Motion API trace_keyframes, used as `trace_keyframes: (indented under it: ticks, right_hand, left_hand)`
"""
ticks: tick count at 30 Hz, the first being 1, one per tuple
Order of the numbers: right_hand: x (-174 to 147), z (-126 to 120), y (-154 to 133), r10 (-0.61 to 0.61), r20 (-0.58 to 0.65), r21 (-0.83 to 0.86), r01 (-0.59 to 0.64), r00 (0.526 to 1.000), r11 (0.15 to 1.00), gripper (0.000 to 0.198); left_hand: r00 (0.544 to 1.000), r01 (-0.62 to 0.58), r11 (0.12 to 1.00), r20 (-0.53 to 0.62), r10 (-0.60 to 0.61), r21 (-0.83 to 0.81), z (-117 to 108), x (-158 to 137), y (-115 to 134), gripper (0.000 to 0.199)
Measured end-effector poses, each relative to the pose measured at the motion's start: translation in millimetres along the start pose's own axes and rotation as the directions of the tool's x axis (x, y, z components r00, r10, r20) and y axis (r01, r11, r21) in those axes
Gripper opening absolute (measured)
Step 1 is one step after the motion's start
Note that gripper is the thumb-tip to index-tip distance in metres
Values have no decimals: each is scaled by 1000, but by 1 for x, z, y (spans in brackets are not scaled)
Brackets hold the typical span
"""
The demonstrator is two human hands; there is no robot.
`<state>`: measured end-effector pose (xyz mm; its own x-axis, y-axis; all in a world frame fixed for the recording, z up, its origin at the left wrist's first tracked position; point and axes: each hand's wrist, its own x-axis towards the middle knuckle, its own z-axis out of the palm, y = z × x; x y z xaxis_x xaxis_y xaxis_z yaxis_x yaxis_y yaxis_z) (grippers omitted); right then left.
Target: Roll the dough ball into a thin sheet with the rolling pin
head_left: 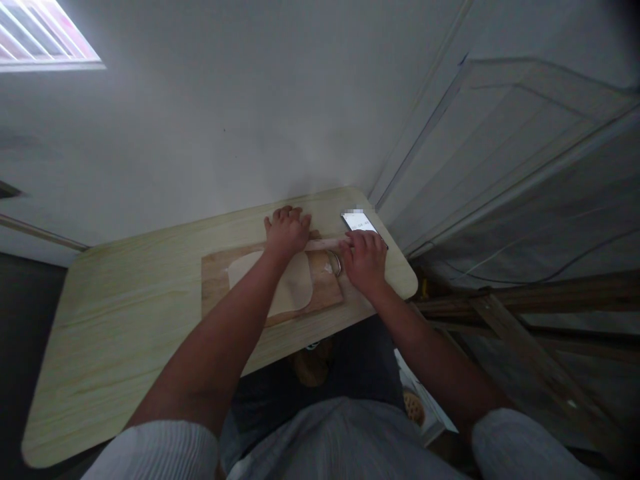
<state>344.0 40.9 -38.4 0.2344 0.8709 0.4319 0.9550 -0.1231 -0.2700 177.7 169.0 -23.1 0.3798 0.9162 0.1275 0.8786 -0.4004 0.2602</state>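
A wooden cutting board [327, 280] lies on the table, with a pale flattened sheet of dough [295, 287] on it. Across the board's far edge runs a rolling pin [327, 245]. My left hand [287, 233] is over the pin's left end, closed loosely on it with fingertips reaching past it. At the other end, my right hand [367, 260] has its fingers bent over the pin, close to a phone [357, 219] with a lit screen. A metal ring [335, 263] sits at the board's right end. My left forearm hides part of the dough and board.
The light wood table [125, 287] stands against a white wall [225, 127]. Wooden beams [525, 297] and a dark cable [550, 275] are at the right. Below the table's front edge, a brown rounded object [310, 370] shows near my lap.
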Motion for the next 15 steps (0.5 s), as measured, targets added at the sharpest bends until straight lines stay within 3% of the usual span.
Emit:
trace_keyframes:
  ticks: [7, 15]
  right_hand:
    - [17, 5, -1, 10, 33, -57, -8, 999, 998, 33]
    - [-17, -6, -4, -14, 64, -33, 16, 998, 999, 32]
  left_hand:
    - [997, -76, 995, 26, 75, 64, -1, 12, -1, 45]
    - [996, -87, 995, 3, 87, 52, -4, -11, 3, 50]
